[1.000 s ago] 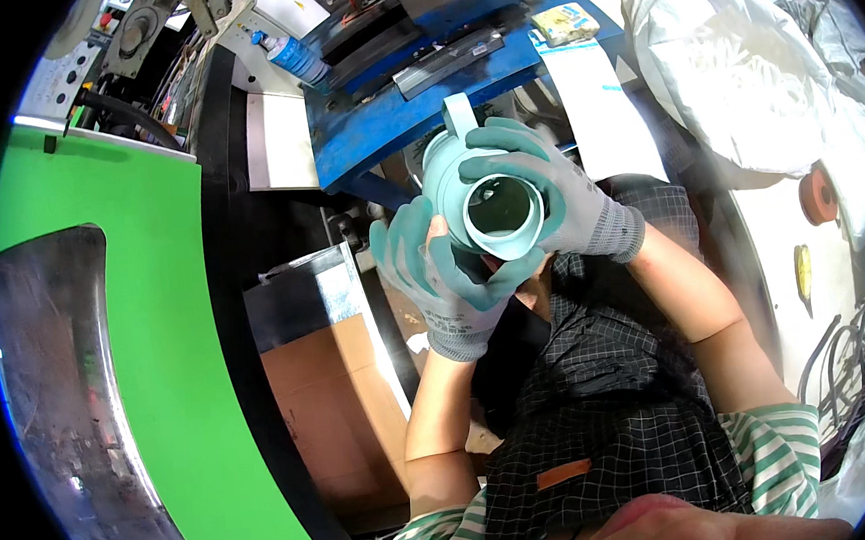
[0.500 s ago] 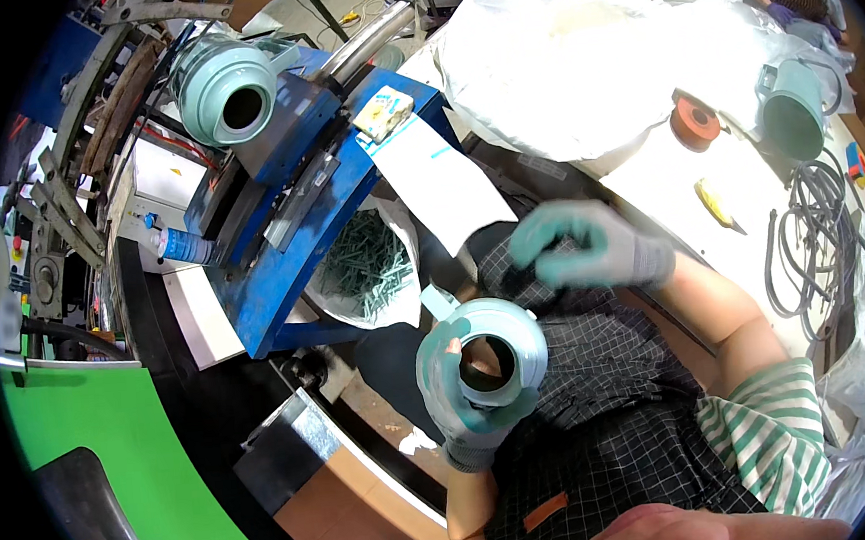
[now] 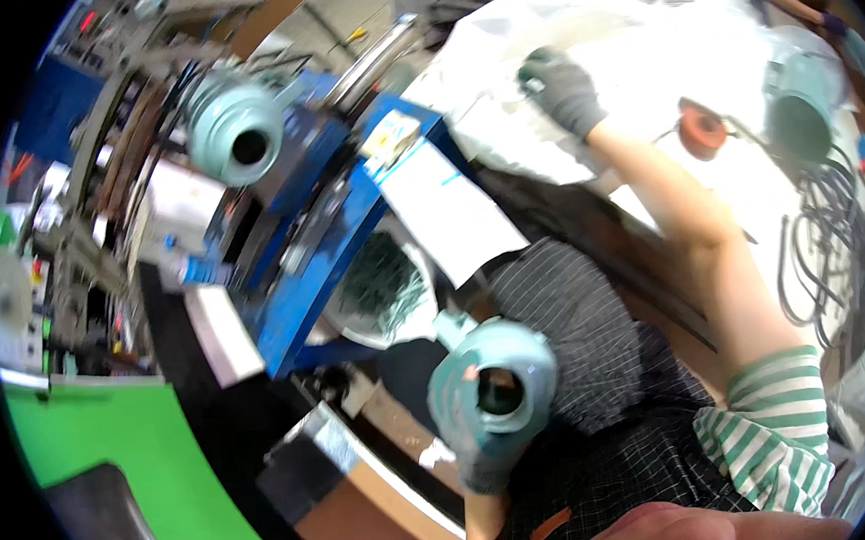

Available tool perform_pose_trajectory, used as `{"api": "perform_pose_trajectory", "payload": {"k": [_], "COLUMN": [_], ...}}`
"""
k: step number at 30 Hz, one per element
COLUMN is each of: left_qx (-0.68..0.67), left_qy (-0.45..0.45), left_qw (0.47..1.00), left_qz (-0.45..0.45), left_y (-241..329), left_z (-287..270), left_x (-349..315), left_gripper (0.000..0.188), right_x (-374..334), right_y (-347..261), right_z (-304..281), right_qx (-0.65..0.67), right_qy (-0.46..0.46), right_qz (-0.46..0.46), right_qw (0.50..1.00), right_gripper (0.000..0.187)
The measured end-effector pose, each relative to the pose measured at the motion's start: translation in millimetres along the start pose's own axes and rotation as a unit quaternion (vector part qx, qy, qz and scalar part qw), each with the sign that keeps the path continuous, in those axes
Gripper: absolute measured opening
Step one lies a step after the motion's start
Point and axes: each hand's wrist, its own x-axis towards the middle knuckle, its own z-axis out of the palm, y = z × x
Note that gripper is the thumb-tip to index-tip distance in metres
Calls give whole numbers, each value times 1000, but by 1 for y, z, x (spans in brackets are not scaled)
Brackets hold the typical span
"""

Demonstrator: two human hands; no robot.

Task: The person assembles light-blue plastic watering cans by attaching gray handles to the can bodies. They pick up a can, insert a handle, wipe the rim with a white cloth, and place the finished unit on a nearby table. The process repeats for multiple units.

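Observation:
My left hand (image 3: pixel 486 459), in a grey glove with a teal coating, is wrapped around a pale teal plastic housing (image 3: pixel 518 349). The piece has a round dark opening turned upward and a short tab pointing away from me; it is held over my lap. My right hand (image 3: pixel 562 88), gloved alike, is stretched far forward at the white plastic sheeting (image 3: pixel 506 34) on the table. Motion blurs its fingers, so whether they hold anything does not show.
A similar teal housing (image 3: pixel 207 125) sits on the blue machine (image 3: pixel 304 299). Below hangs a bag of thin teal scraps (image 3: pixel 383 283). Along the right table lie an orange-red tape roll (image 3: pixel 704 131), a teal jug-like piece (image 3: pixel 800 109) and coiled grey cable (image 3: pixel 812 243). Another person's arm (image 3: pixel 795 4) shows far right.
My right hand has swung forward and away from above my lap to the white sheeting. My left hand keeps its hold on the teal housing. The whole view has shifted slightly.

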Motion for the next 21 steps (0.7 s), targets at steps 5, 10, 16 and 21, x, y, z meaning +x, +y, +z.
{"api": "perform_pose_trajectory", "payload": {"k": [5, 10, 16, 21], "left_qx": [109, 117, 127, 93], "left_qy": [0, 5, 8, 6], "left_qw": [994, 993, 992, 995], "left_qz": [-9, 10, 26, 42], "left_y": [-14, -11, -19, -38], "left_z": [-10, -5, -23, -24], "left_x": [-16, 0, -4, -13], "left_gripper": [99, 88, 57, 46], "right_x": [-37, -137, -152, -174], "right_y": [-117, -198, -220, -224], "right_z": [-83, -118, -110, -101], "right_qx": [238, 311, 272, 331], "right_qy": [-152, -201, -106, -120], "right_qz": [15, -409, -509, -497], "right_qw": [959, 834, 810, 793], "right_gripper": [27, 31, 21, 40]}}
